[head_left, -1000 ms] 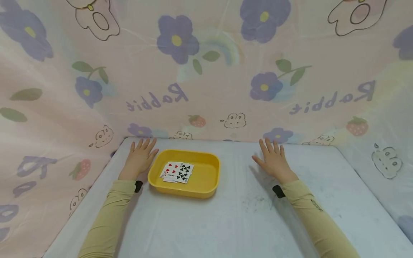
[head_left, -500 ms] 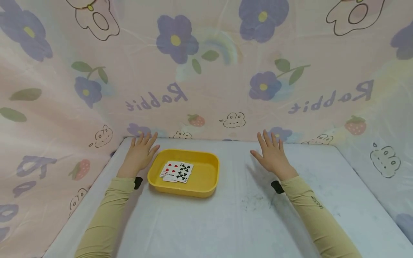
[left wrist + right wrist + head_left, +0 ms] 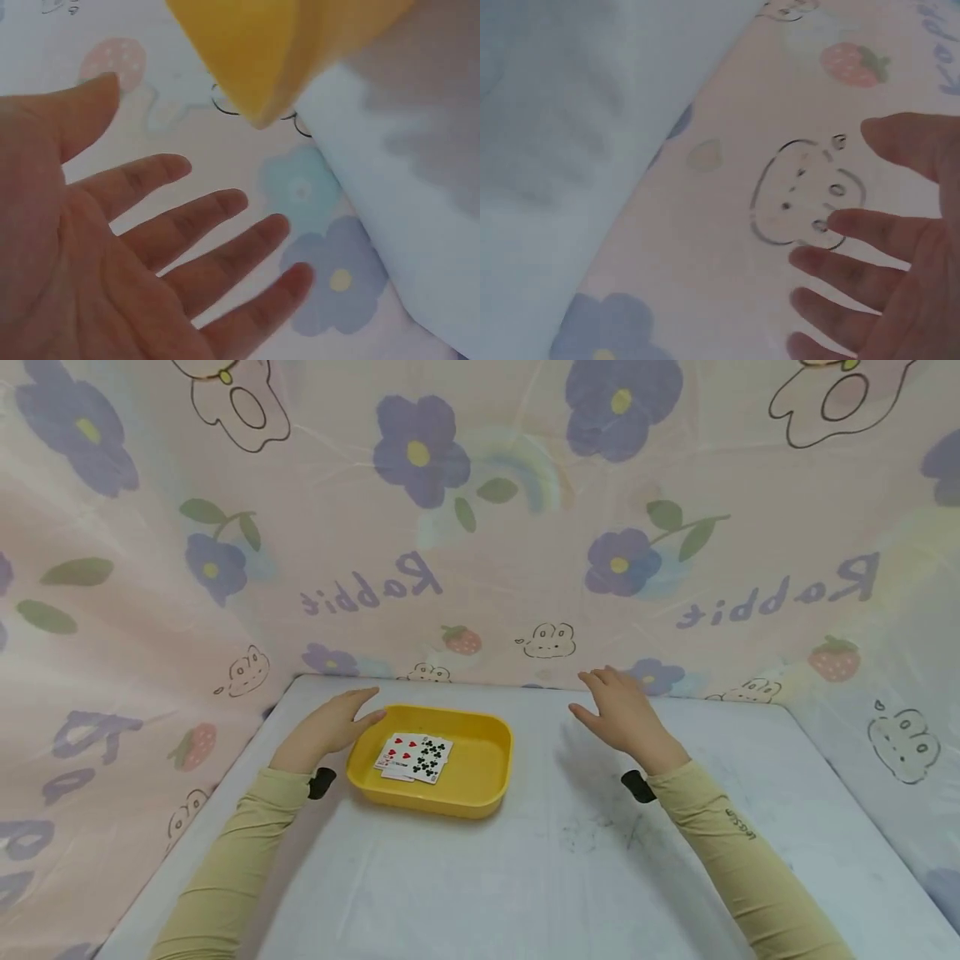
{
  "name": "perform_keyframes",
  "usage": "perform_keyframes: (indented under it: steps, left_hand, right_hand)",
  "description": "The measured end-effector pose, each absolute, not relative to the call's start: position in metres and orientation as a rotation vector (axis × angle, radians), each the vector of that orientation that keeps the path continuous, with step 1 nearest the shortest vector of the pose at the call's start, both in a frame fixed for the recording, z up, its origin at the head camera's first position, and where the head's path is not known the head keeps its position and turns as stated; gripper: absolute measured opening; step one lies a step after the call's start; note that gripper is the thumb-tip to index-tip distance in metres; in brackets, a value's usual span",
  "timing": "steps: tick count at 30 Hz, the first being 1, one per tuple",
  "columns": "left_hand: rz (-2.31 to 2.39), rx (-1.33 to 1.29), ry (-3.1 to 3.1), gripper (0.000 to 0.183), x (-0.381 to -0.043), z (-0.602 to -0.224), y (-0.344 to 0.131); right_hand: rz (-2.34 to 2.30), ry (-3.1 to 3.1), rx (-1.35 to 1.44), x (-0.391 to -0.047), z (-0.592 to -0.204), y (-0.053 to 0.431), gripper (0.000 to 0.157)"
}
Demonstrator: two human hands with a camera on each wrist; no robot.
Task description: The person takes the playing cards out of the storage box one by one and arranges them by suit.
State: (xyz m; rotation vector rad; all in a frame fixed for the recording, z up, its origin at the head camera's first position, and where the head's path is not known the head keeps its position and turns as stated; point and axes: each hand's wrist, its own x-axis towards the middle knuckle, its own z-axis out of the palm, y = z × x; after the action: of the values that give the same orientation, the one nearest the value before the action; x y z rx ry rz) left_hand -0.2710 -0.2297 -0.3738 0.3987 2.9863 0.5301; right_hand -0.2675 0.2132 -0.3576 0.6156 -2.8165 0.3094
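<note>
A yellow tray (image 3: 472,768) stands left of the middle of the table, and several playing cards (image 3: 415,758) lie overlapped face up in its left half. Hearts show on one card and clubs on another. Beside the tray's left rim, my left hand (image 3: 324,727) is raised with fingers extended, holding nothing. The left wrist view shows that hand's spread fingers (image 3: 206,217) near a corner of the tray. To the right of the tray and apart from it, my right hand (image 3: 624,718) hovers over the table, its fingers loosely extended and nothing in them.
The table (image 3: 465,893) has a pale cover with grey smudges right of the middle. A printed cloth (image 3: 495,585) with flowers and rabbits hangs along the back and both sides. Each wrist wears a black band (image 3: 637,786).
Both hands have turned inward, thumbs now more toward the middle. The left hand's fingers have drawn closer together and lean toward the tray. Tray and cards stay put.
</note>
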Motion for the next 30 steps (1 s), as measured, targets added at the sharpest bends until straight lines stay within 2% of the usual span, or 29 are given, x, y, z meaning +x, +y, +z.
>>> perform_keyframes:
  steps: [13, 17, 22, 30]
  left_hand:
    - [0.930, 0.339, 2.814, 0.071, -0.265, -0.371, -0.236]
    - [1.049, 0.215, 2.728, 0.066, -0.265, -0.374, -0.239]
    - [1.143, 0.086, 2.633, 0.058, -0.265, -0.378, -0.241]
    - [1.166, 0.120, 2.614, 0.044, -0.265, -0.386, -0.242]
  right_hand:
    - [1.252, -2.783, 0.679, -0.243, -0.334, 0.178, 0.043]
    - [1.509, -2.750, 0.654, -0.238, -0.334, 0.165, 0.039]
    - [1.943, -2.669, 0.626, -0.236, -0.342, 0.150, 0.044]
    - [2.524, -2.437, 0.454, -0.236, -0.349, 0.123, 0.045]
